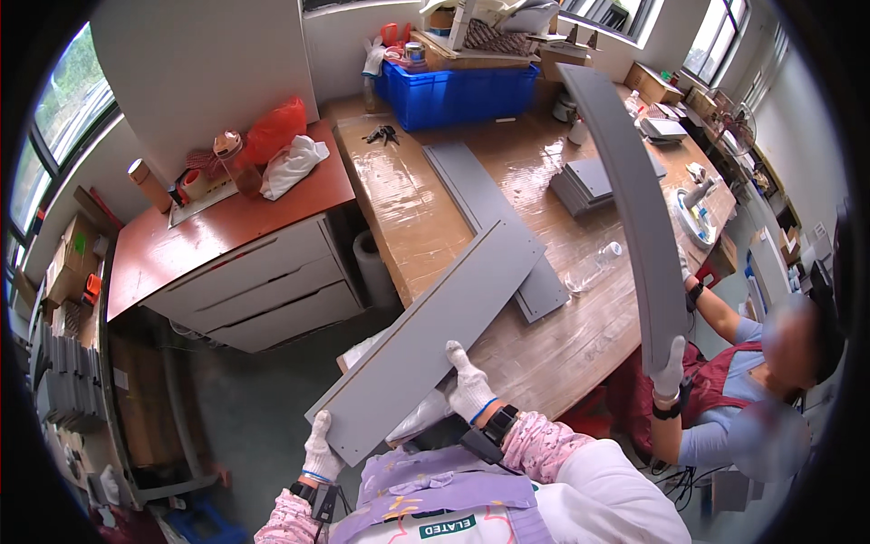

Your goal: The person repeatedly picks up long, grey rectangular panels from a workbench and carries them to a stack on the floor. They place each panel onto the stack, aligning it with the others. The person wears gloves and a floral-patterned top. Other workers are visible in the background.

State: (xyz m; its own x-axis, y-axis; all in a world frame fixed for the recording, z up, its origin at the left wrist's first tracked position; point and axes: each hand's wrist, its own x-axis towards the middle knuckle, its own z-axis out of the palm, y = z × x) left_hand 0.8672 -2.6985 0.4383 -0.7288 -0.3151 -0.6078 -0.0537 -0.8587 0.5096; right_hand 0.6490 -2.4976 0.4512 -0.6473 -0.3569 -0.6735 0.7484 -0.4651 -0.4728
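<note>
A long flat grey panel with small holes near its ends slants across in front of me. My left hand, in a white knit glove, is closed on its near end. My right hand, gloved the same way, grips its right edge, thumb on the upper face; the fingers beneath are hidden. The panel's far end overlaps another grey panel lying on the table. At the right, a co-worker with gloved hands holds a long, slightly curved grey panel upright over the table's edge.
The table is covered in brown cardboard and clear film. On it are a blue bin, a stack of grey panels, a clear plastic bottle and keys. Left stands a red-topped drawer cabinet; grey boards are stacked far left.
</note>
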